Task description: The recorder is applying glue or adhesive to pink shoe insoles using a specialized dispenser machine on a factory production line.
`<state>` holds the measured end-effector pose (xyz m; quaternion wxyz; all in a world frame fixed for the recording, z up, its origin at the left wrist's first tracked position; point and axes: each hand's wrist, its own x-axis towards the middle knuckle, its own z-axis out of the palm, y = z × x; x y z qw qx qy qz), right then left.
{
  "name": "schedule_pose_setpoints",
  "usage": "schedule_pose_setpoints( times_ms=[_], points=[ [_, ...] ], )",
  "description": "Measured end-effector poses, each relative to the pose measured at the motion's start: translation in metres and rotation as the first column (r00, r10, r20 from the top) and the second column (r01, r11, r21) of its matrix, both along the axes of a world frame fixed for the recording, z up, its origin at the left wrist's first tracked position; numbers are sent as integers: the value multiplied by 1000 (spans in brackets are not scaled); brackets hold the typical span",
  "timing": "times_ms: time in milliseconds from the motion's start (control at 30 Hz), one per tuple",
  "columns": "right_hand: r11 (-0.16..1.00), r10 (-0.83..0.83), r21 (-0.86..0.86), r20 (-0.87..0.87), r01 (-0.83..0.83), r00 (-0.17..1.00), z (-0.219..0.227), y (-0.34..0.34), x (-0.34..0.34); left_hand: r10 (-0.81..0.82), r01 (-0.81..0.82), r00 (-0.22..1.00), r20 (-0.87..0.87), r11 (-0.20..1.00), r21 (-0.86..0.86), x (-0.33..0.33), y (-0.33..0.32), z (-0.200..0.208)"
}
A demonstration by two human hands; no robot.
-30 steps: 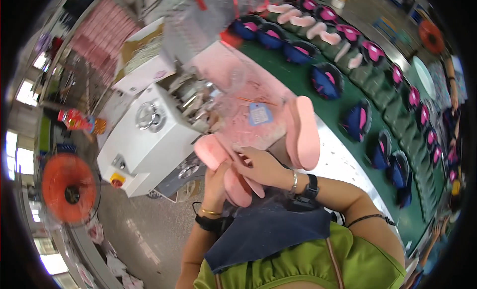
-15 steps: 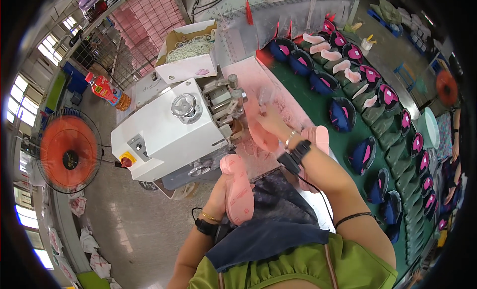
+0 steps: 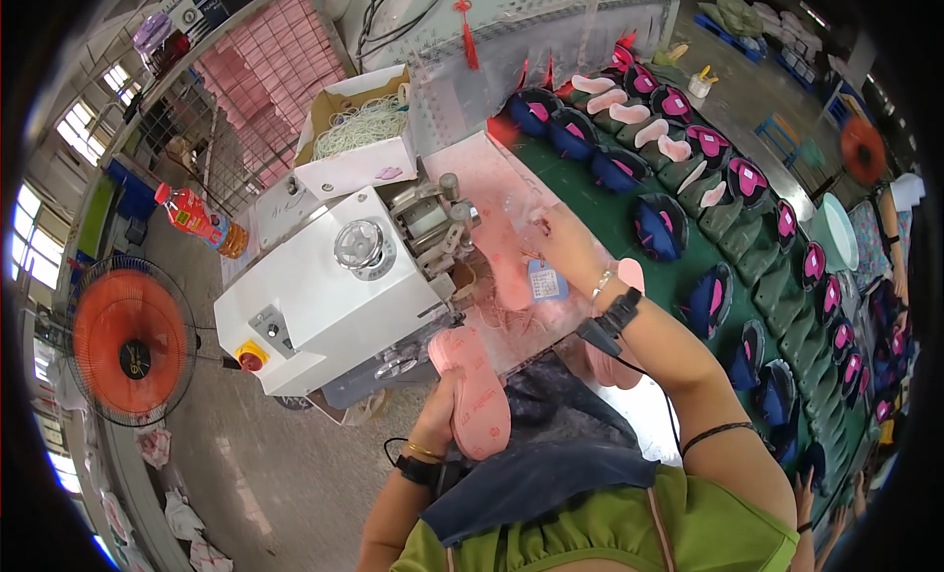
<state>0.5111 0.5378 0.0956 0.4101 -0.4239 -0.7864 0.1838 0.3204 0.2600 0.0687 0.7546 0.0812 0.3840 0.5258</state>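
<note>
Pink, sole-shaped pieces: one stack of insoles (image 3: 480, 415) is in the left hand (image 3: 438, 415), which is curled round its near-left edge, fingers mostly hidden underneath. Grip falls at the narrower middle, presumably because a hand spans it there and can press the layers flush. Printed face is turned up.

Right hand (image 3: 560, 240): arm extended, ahead and to the right of the left hand. Fingers blurred; cannot tell how far they are spread or whether they have hold of anything. Just left of it, a single insole (image 3: 504, 267) lies on the pink-dusted worktop (image 3: 462, 169), close to the head of the white machine (image 3: 324, 297); likely set there to be within short reach of both. Blue tag (image 3: 543, 280) sits just below the right hand. Second stack (image 3: 612, 367) is beneath the right forearm, partly covered, apparently parked near the body.
</note>
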Motion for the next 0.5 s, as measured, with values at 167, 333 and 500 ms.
schedule_pose_setpoints(
  times_ms=[167,333,500],
  points=[
    [886,-17,-459,101,61,995,-17,5,-54,64,-76,992,-112,992,-103,1,-15,8],
    [924,191,-341,27,-170,981,-29,34,-79,131,-165,970,-205,973,-159,4,-21,19],
    [981,-116,-187,-391,45,913,-24,66,-10,2,-13,996,-84,991,-132,19,-10,31]
  ],
)
